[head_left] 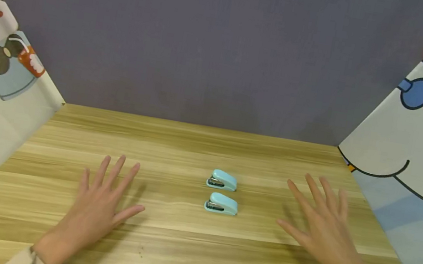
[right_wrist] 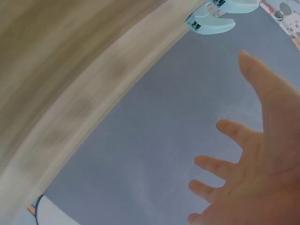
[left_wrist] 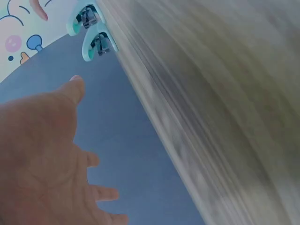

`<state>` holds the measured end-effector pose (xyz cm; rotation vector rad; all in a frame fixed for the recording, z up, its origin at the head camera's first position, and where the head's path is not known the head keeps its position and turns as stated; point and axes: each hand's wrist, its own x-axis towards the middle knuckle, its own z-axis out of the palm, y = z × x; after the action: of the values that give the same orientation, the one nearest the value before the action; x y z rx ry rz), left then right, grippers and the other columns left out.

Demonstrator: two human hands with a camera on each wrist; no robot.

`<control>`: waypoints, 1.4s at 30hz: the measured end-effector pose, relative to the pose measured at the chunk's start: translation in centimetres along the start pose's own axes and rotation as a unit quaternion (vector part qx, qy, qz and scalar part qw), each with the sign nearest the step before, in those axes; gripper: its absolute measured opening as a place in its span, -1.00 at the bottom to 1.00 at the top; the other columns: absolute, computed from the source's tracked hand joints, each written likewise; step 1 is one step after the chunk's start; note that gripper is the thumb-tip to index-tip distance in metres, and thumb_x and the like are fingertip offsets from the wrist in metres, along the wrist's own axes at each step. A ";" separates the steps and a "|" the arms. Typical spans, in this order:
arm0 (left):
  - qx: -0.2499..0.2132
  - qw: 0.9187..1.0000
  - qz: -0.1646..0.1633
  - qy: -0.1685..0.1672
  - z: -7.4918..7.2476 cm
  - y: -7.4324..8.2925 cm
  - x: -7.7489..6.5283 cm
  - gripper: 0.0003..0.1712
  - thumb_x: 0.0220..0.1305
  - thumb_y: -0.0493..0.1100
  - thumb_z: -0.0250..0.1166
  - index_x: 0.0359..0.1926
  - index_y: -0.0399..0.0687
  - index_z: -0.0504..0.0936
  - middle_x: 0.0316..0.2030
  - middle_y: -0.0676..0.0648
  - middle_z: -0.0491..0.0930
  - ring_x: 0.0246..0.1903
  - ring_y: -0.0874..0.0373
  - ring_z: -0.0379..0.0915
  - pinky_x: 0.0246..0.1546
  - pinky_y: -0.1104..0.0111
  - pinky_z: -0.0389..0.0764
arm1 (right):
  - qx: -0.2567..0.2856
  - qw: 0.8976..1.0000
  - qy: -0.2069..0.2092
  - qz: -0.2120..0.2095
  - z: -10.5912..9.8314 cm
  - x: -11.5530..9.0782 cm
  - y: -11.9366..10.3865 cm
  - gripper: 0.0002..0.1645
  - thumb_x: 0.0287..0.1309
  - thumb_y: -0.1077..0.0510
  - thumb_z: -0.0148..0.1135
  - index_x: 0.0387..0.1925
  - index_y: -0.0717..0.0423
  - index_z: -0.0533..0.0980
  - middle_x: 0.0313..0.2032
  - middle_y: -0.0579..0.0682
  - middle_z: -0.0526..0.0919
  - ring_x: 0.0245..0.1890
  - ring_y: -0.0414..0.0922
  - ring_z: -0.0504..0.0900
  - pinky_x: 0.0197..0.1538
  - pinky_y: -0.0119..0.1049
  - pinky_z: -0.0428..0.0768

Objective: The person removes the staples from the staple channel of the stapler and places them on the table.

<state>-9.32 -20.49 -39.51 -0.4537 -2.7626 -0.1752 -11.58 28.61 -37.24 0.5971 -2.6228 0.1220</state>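
Pale-blue rounded plastic staplers (head_left: 226, 178) (head_left: 227, 203) lying between left hand (head_left: 95, 208) and right hand (head_left: 323, 233), both wide; likely light, stiff; sides suiting pinch.

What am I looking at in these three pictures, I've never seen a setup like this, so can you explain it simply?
There's no robot here, just a person's bare left hand and right hand. The head picture comes from a camera worn on the head, looking forward and down. The other two come from cameras on each wrist, showing that hand close up, which is why the table looks slanted there. On its wood-patterned top sit two light blue staplers, a nearer stapler and a farther stapler. The hands are spread open on either side of them, and neither holds anything.
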 end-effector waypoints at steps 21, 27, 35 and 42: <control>-0.074 0.994 0.052 -0.056 0.1 1.9 2.4 -0.30 0.40 0.18 0.20 0.38 -0.13 0.37 0.31 -0.34 0.34 0.24 -0.36 0.30 0.23 -0.36 0.17 | 0.091 0.992 -0.066 -0.057 0.4 4.4 -3.3 -0.33 0.32 -0.12 0.25 0.35 0.07 0.40 0.27 0.18 0.45 0.26 0.24 0.42 0.23 0.21 0.43; -0.102 0.989 0.084 -0.060 0.7 2.7 3.7 -0.41 0.42 0.06 0.23 0.32 -0.17 0.45 0.27 -0.28 0.43 0.20 -0.24 0.38 0.15 -0.25 0.33 | 0.111 0.989 -0.057 -0.075 0.9 6.2 -4.4 -0.42 0.32 -0.03 0.28 0.28 0.13 0.46 0.21 0.17 0.51 0.19 0.14 0.51 0.13 0.07 0.56; -0.121 0.983 0.121 -0.067 1.7 3.9 5.6 -0.50 0.42 -0.03 0.24 0.25 -0.22 0.51 0.19 -0.24 0.53 0.13 -0.12 0.49 0.12 -0.12 0.44 | 0.130 0.984 -0.079 -0.097 2.2 8.7 -6.2 -0.49 0.32 0.02 0.29 0.21 0.19 0.51 0.10 0.14 0.61 0.12 0.09 0.58 0.09 -0.01 0.60; -0.175 0.973 0.119 -0.089 2.4 4.7 7.6 -0.53 0.41 -0.04 0.25 0.21 -0.21 0.54 0.14 -0.17 0.59 0.13 -0.05 0.52 0.20 0.00 0.46 | 0.138 0.979 -0.096 -0.112 3.3 10.7 -7.8 -0.54 0.34 0.06 0.26 0.20 0.17 0.52 0.08 0.10 0.63 0.09 0.04 0.60 0.08 -0.07 0.62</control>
<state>-15.31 -13.49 -38.80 -0.9264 -2.8237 -0.5929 -18.19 16.78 -35.61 1.0431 -2.7187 0.3805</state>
